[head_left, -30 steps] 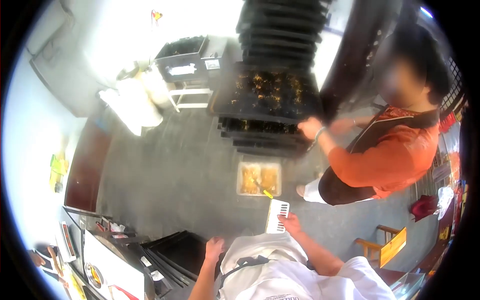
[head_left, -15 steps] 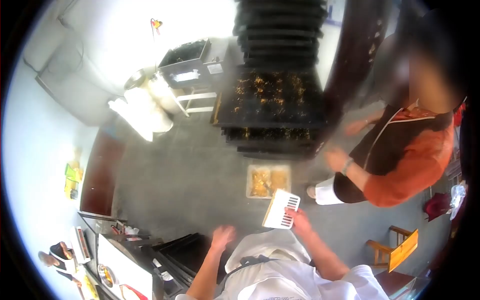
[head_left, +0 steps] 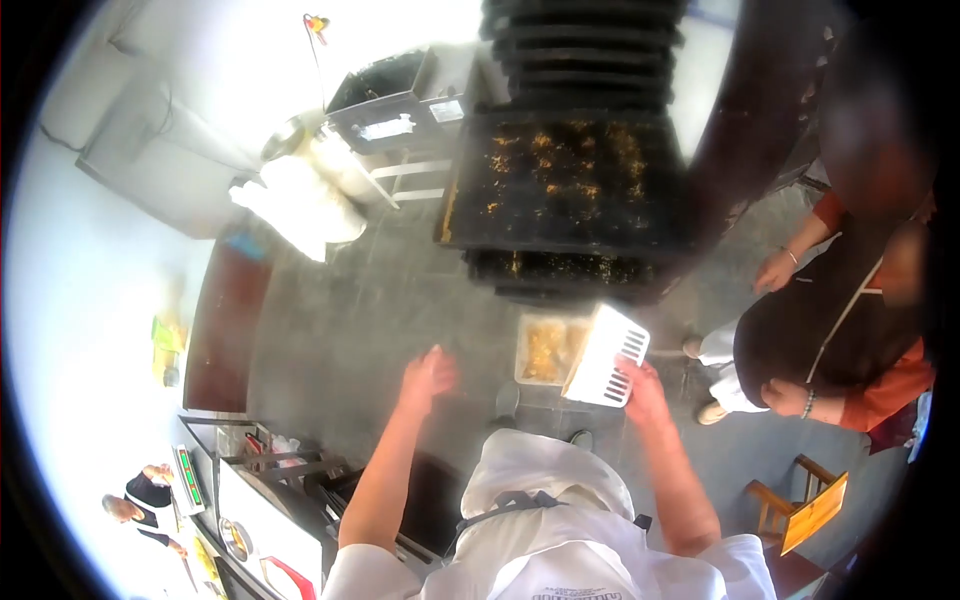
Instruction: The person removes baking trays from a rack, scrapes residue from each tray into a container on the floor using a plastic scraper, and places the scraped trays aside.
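Note:
My right hand (head_left: 643,390) grips the near right edge of a white slotted basket (head_left: 610,358), which is tilted on its side and partly hides a tray (head_left: 546,350) of yellowish pieces on the floor. To the left, my left hand (head_left: 429,378) is raised over the floor, touching nothing; motion blurs its fingers. Beyond both hands a stack of black trays (head_left: 565,190) has yellow-brown crumbs scattered over its top tray.
A co-worker (head_left: 830,330) in a dark apron and orange sleeves stands at the right. A wooden stool (head_left: 812,512) is at lower right. White sacks (head_left: 305,205) lie at upper left. At lower left are a table (head_left: 260,520) and another person (head_left: 145,508).
The basket and my right hand have moved forward and right. My left hand has risen forward. The co-worker has moved away from the black trays, to the right.

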A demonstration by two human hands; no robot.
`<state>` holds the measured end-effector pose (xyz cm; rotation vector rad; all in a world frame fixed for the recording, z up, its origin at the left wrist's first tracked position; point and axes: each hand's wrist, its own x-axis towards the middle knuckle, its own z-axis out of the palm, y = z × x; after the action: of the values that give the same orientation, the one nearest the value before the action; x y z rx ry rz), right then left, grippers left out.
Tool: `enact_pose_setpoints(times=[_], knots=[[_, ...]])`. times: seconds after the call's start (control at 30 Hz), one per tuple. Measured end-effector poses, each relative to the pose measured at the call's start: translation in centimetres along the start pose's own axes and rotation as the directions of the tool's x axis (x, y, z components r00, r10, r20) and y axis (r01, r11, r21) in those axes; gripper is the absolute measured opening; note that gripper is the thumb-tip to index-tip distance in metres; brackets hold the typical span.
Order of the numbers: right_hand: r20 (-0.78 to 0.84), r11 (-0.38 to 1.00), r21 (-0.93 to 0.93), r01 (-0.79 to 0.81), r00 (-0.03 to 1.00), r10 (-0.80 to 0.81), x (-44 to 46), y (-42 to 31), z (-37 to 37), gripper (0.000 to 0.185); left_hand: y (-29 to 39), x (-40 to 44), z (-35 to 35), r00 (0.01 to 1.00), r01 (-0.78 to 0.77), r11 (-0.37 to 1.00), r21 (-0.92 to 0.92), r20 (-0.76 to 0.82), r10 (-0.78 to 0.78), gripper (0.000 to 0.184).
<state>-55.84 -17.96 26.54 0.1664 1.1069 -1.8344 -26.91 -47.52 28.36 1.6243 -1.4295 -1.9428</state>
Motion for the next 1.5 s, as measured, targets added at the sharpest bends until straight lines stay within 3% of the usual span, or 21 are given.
enact_pose_setpoints(times=[0.1,0.17,0.2,0.3,0.33,0.4,0.47,0.5,0.7,0.8,0.83,0.97,1.07,1.1,1.2,1.23,1.37,1.5], knots=[[-0.063,0.998,0.022,0.058,0.996,-0.057,1.8,-1.2,1.9,0.027,5.6,3.7,1.1,0.998,-0.056,0.998,0.001,0.014,0.056,0.06],[-0.133,0.995,0.033,0.093,0.987,-0.088,2.7,-1.5,2.4,0.028,7.1,5.6,2.4,0.964,-0.014,0.977,-0.211,0.255,0.069,0.055],[-0.176,0.993,0.048,0.107,0.98,-0.097,2.7,-1.3,2.3,0.027,7.5,6.1,3.5,0.924,0.05,0.949,-0.311,0.374,0.074,0.053],[-0.306,0.985,0.062,0.162,0.942,-0.136,3.4,-0.5,2.2,0.025,8.9,5.0,9.9,0.693,0.342,0.909,-0.238,0.717,-0.073,0.047],[-0.341,0.979,0.069,0.192,0.927,-0.158,3.4,0.0,1.8,0.026,7.8,5.6,11.6,0.627,0.421,0.868,-0.263,0.776,-0.069,0.043],[-0.41,0.967,0.082,0.243,0.892,-0.189,2.9,0.5,0.6,0.026,7.1,5.8,16.3,0.603,0.539,0.8,-0.264,0.784,-0.148,0.039],[-0.465,0.956,0.076,0.282,0.859,-0.216,1.6,0.2,-0.2,0.026,6.7,6.0,20.5,0.459,0.651,0.725,-0.225,0.877,-0.14,0.037],[-0.487,0.952,0.075,0.298,0.844,-0.226,0.9,0.0,-0.6,0.027,6.8,6.0,22.6,0.434,0.686,0.694,-0.219,0.889,-0.148,0.032],[-0.555,0.868,0.25,0.43,0.798,-0.235,-1.0,-2.6,-3.6,0.029,7.5,5.8,35.5,0.443,0.738,0.627,-0.25,0.88,-0.17,0.027],[-0.55,0.862,0.27,0.429,0.804,-0.228,-1.0,-5.1,-5.6,0.031,7.0,5.3,41.3,0.443,0.788,0.552,-0.274,0.874,-0.2,0.043],[-0.528,0.859,0.282,0.428,0.817,-0.233,-0.8,-6.1,-6.3,0.032,6.7,5.2,43.1,0.47,0.792,0.531,-0.303,0.857,-0.212,0.063],[-0.443,0.882,0.283,0.376,0.867,-0.228,0.4,-10.7,-10.7,0.035,5.4,5.2,49.2,0.627,0.742,0.447,-0.5,0.754,-0.197,0.083],[-0.396,0.92,0.218,0.325,0.891,-0.221,2.1,-13.6,-13.7,0.036,5.3,6.1,51.8,0.684,0.701,0.386,-0.6,0.719,-0.125,0.08],[-0.386,0.936,0.185,0.3,0.898,-0.212,2.5,-14.4,-14.7,0.036,5.9,6.3,52.3,0.709,0.687,0.365,-0.629,0.691,-0.144,0.062],[-0.337,0.959,0.125,0.253,0.92,-0.198,4.2,-16.5,-16.8,0.038,6.7,6.9,53.8,0.799,0.592,0.352,-0.725,0.587,-0.132,0.043],[-0.277,0.963,0.105,0.248,0.937,-0.211,4.8,-17.3,-17.0,0.039,6.6,6.8,54.3,0.847,0.518,0.41,-0.75,0.515,-0.127,0.026],[-0.187,0.984,0.077,0.162,0.972,-0.145,6.5,-20.9,-16.1,0.042,7.0,5.1,53.4,0.896,0.415,0.567,-0.711,0.427,-0.12,0.017],[-0.132,0.985,0.08,0.153,0.981,-0.142,8.0,-24.7,-14.3,0.039,3.9,2.4,49.0,0.939,0.336,0.589,-0.735,0.313,-0.146,0.024]])
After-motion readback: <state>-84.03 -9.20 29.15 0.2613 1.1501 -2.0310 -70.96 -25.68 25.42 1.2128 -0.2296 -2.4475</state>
